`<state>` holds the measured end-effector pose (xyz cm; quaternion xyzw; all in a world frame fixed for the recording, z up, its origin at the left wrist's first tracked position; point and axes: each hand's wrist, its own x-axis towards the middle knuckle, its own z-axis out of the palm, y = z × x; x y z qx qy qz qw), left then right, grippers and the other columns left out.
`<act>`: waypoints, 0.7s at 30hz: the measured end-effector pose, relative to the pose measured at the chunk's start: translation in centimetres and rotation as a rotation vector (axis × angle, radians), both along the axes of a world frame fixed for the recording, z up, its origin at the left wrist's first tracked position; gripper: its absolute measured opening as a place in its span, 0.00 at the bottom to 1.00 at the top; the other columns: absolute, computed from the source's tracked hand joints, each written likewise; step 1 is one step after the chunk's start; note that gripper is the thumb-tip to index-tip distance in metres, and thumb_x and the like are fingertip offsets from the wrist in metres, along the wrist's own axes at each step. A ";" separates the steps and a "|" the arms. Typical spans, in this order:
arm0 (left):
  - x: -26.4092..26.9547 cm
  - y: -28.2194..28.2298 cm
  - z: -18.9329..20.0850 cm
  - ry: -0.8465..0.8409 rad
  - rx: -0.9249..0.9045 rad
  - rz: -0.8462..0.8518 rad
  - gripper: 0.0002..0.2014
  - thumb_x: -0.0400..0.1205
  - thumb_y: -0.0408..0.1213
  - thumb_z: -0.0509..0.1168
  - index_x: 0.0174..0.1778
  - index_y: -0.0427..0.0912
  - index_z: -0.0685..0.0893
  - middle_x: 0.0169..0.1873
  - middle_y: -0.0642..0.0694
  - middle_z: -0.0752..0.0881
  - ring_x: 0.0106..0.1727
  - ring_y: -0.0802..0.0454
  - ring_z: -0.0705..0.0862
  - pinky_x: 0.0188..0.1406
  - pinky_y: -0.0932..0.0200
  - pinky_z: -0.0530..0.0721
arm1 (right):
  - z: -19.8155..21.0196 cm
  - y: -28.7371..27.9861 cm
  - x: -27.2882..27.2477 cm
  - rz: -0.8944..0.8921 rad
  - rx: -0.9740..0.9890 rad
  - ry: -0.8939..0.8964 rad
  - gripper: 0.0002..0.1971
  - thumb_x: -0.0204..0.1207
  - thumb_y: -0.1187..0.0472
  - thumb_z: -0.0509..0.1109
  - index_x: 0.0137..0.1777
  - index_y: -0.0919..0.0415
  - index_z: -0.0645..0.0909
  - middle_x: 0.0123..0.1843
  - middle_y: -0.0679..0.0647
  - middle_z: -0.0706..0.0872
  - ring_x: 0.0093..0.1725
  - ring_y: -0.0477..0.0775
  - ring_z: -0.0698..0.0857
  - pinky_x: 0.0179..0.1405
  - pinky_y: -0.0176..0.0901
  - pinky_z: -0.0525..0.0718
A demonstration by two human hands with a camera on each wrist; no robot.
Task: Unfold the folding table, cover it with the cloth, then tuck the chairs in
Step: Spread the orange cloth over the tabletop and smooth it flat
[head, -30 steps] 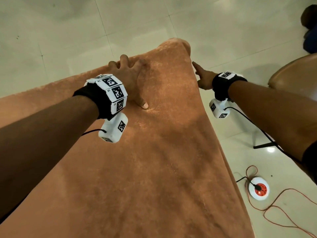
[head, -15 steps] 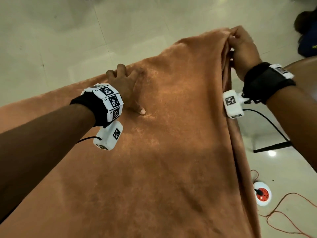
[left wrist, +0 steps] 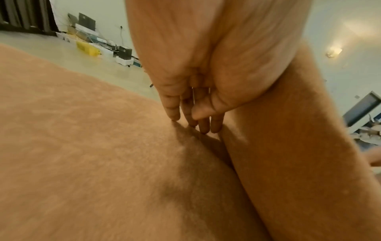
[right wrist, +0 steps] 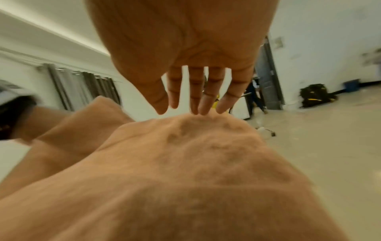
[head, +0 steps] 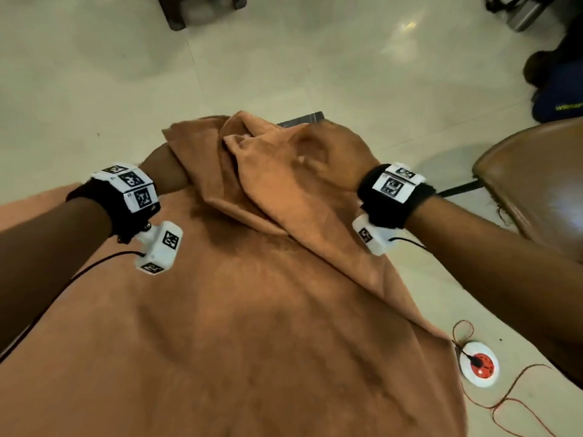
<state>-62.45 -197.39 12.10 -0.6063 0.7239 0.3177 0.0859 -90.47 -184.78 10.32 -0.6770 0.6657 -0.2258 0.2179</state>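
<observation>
Since half a second ago the far corner of the orange-brown cloth (head: 252, 310) has been flipped back over itself, so a loose fold is now bunched up between the wrists, and a dark corner of the tabletop (head: 303, 118) has been uncovered just past it. Most of the cloth is still spread flat over the tabletop, with its right edge draped down toward the floor (head: 94, 74). On the left hand (left wrist: 185, 73) the grip is seen relaxed in the left wrist view: fingers (left wrist: 174, 112) straight and close together, tips touching the flat cloth beside the raised fold, nothing pinched. From the head view that hand is mostly hidden under the fold. On the right hand (right wrist: 185, 48) the grip is apart too, fingers (right wrist: 206, 101) spread and straight with just the tips pressed onto the crumpled hump of cloth; the head view is too blurred there to add much. Both wrists are strapped with black bands carrying white marker blocks (head: 392, 186). Off to the right a brown chair (head: 536, 178) is parked near the tabletop, not tucked in. Lower right, a round white-and-red socket (head: 479, 364) with a thin red cord is lying on the floor.
</observation>
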 end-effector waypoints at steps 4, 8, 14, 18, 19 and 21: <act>-0.5 1.2 0.6 0.410 0.103 0.286 0.10 0.80 0.30 0.65 0.57 0.40 0.84 0.58 0.33 0.86 0.59 0.37 0.84 0.62 0.43 0.82 | -2.2 0.3 -3.4 -0.131 0.327 0.035 0.44 0.70 0.46 0.73 0.86 0.44 0.60 0.84 0.59 0.68 0.78 0.65 0.74 0.77 0.57 0.74; -2.0 1.1 2.0 0.632 0.024 0.549 0.15 0.84 0.42 0.53 0.61 0.50 0.80 0.48 0.47 0.86 0.43 0.48 0.84 0.46 0.50 0.83 | -3.1 -0.2 -4.4 -0.161 0.269 0.029 0.41 0.68 0.35 0.67 0.81 0.48 0.69 0.70 0.62 0.81 0.67 0.64 0.81 0.66 0.53 0.78; -2.1 -0.6 3.3 0.556 -0.433 0.167 0.17 0.83 0.46 0.57 0.61 0.44 0.84 0.58 0.47 0.85 0.59 0.54 0.80 0.61 0.61 0.75 | 1.1 1.0 -3.0 0.042 -0.009 0.130 0.17 0.73 0.46 0.64 0.42 0.60 0.83 0.52 0.62 0.81 0.51 0.66 0.80 0.52 0.57 0.79; -3.0 -0.7 2.8 0.283 -0.472 -0.394 0.28 0.77 0.54 0.61 0.70 0.42 0.81 0.67 0.37 0.83 0.69 0.38 0.79 0.70 0.48 0.75 | 2.9 6.6 1.2 0.315 0.017 -0.060 0.09 0.76 0.45 0.64 0.42 0.50 0.78 0.50 0.46 0.82 0.46 0.52 0.81 0.46 0.48 0.80; -3.5 -0.5 2.3 0.173 -0.456 -0.521 0.32 0.75 0.58 0.61 0.74 0.46 0.77 0.71 0.37 0.79 0.72 0.35 0.77 0.71 0.42 0.75 | 2.5 7.7 2.0 0.366 0.077 -0.017 0.12 0.78 0.41 0.63 0.47 0.47 0.79 0.54 0.43 0.83 0.48 0.49 0.82 0.46 0.47 0.82; -4.6 0.6 1.5 -0.037 -0.413 -0.646 0.37 0.74 0.59 0.63 0.80 0.55 0.68 0.79 0.39 0.69 0.74 0.32 0.74 0.69 0.32 0.75 | 1.1 8.6 2.8 0.403 0.132 0.117 0.23 0.79 0.31 0.56 0.60 0.44 0.80 0.65 0.41 0.83 0.54 0.50 0.85 0.46 0.48 0.84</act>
